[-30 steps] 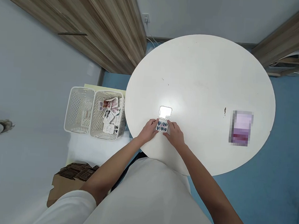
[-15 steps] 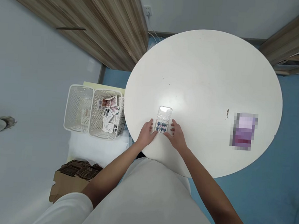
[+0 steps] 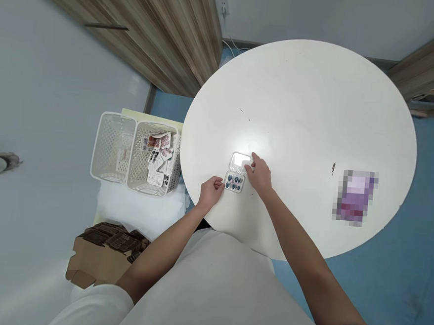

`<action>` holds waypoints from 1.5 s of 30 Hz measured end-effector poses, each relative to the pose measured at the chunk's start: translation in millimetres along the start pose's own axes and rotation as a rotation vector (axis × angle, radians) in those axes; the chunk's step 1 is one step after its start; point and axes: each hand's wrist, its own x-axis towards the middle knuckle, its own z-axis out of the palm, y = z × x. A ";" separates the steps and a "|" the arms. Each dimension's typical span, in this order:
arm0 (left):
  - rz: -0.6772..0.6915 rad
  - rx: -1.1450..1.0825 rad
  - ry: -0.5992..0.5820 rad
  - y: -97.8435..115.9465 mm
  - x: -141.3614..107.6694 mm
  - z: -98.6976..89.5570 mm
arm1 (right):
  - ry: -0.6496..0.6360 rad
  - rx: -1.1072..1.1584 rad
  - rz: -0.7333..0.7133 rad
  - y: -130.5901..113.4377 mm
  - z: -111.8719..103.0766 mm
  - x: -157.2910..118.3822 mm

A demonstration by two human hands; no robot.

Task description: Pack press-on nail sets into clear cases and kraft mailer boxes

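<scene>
A small clear plastic case [image 3: 234,181] lies on the white table with its lid [image 3: 240,162] raised and folded back, away from me. Two rows of dark blue and pale press-on nails, as they look, fill the base. My left hand [image 3: 211,192] has its fingers closed at the base's left edge and appears to pinch it. At the lid's right edge is my right hand [image 3: 260,176], thumb and forefinger bent around that edge. How firmly its fingertips grip the lid is too small to make out.
On the left, beside the oval table [image 3: 310,99], are two white baskets; the nearer one [image 3: 136,171] holds several nail cards. A cardboard box [image 3: 98,260] with dark brown pieces stands below them. A blurred purple item [image 3: 356,197] lies at the table's right.
My right hand has moved up from the base's lower right corner to the lid's right edge. My left fingers have drawn together at the base's left edge.
</scene>
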 end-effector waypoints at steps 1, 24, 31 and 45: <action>-0.010 -0.009 0.010 0.5 -0.4 1.2 | -0.009 -0.033 -0.018 -0.9 -0.3 3.6; -0.170 -0.789 -0.558 1.5 -54.0 -20.8 | 0.098 0.765 0.003 -18.9 -35.5 -106.2; -0.160 -0.870 -0.689 -3.0 -78.1 -36.5 | 0.091 0.931 0.078 -24.0 -25.4 -176.2; -0.094 -0.926 -0.802 17.6 -95.4 -49.4 | 0.226 0.993 -0.089 -27.6 2.0 -211.9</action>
